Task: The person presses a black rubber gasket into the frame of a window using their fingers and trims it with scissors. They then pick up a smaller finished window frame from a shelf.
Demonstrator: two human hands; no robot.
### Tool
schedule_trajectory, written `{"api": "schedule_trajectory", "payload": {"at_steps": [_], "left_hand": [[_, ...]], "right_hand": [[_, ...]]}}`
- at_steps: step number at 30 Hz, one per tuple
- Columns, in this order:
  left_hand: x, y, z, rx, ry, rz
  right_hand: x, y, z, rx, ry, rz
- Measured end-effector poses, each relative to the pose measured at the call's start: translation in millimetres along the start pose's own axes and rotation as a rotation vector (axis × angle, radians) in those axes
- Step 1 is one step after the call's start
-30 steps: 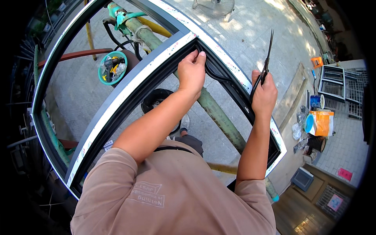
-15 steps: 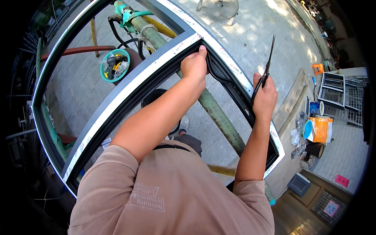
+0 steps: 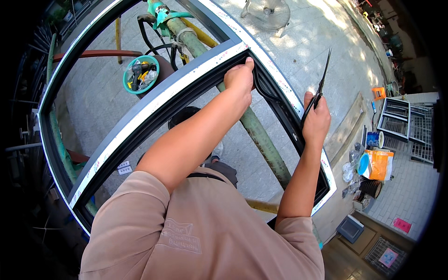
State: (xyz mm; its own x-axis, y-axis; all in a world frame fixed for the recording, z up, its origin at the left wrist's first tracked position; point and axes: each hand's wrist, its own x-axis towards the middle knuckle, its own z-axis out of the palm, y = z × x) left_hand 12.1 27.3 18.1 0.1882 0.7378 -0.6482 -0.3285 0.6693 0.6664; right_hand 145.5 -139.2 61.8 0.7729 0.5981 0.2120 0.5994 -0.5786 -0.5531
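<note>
Since the earliest frame, the left hand [image 3: 239, 78] had rolled so that only its thumb stood out at the corner, where a forefinger had shown beside it; the window frame [image 3: 210, 64] and the teal bucket [image 3: 150, 59] had shifted rightward in the view, and the tips of the scissors [image 3: 322, 81] sat a little lower; the left hand was curled, its thumb pressed to the black inner channel just below the junction of the middle bar and the outer rail, though whether its hidden fingertips pinched anything I could not tell; a black strip [image 3: 267, 95] came away from beside that hand and looped along the channel; the right hand [image 3: 317, 120] was wrapped around the scissors by the handles, over the outer rail, with the blades together and pointing up the view; the frame, white and grey outside, lay in front of the person, with a green pipe [image 3: 263, 140] passing beneath it; beyond the middle bar stood the bucket, with a dark drill [image 3: 136, 77] among its contents; a fan [image 3: 268, 11] stood on the paved ground at the top of the view.
</note>
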Motion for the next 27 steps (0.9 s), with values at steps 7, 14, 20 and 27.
{"api": "schedule_trajectory", "payload": {"at_steps": [7,14,20,27], "left_hand": [[-2,-10,-28,0.299,-0.112,0.190],[-7,-17,-9,0.319,0.053,0.253],[-3,-14,-12,0.190,-0.042,0.153],[4,-5,-12,0.207,-0.054,0.106]], "right_hand": [[-1,0,1,-0.009,-0.003,-0.015],[0,0,3,0.018,-0.008,-0.017],[-1,2,3,0.010,0.004,-0.017],[-3,-2,1,0.018,-0.005,-0.027]]}}
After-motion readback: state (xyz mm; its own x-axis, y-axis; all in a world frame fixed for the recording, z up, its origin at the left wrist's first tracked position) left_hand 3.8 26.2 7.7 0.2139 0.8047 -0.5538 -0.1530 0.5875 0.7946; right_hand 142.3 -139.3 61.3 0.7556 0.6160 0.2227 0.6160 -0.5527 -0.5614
